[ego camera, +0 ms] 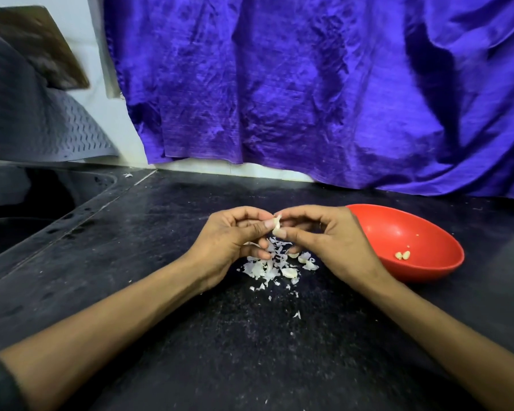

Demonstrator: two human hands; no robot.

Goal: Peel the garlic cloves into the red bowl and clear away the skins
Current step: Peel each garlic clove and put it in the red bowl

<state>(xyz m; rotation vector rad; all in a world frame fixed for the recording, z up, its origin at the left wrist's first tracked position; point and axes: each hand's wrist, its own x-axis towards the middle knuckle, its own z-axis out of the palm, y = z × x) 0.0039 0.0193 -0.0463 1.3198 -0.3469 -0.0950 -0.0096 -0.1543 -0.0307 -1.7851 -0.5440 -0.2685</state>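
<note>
Peeling is judged partly done: one garlic clove [276, 225] is pinched between the left hand [232, 240] and right hand [328, 243] above the skins [264, 266]. Few peeled cloves [402, 255] are seen in the red bowl [428, 272]; skins remain uncleared.

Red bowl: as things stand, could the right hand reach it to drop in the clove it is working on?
Probably yes. The red bowl sits right beside the right hand, with nothing between them; the clove is pinched between it and the left hand.
</note>
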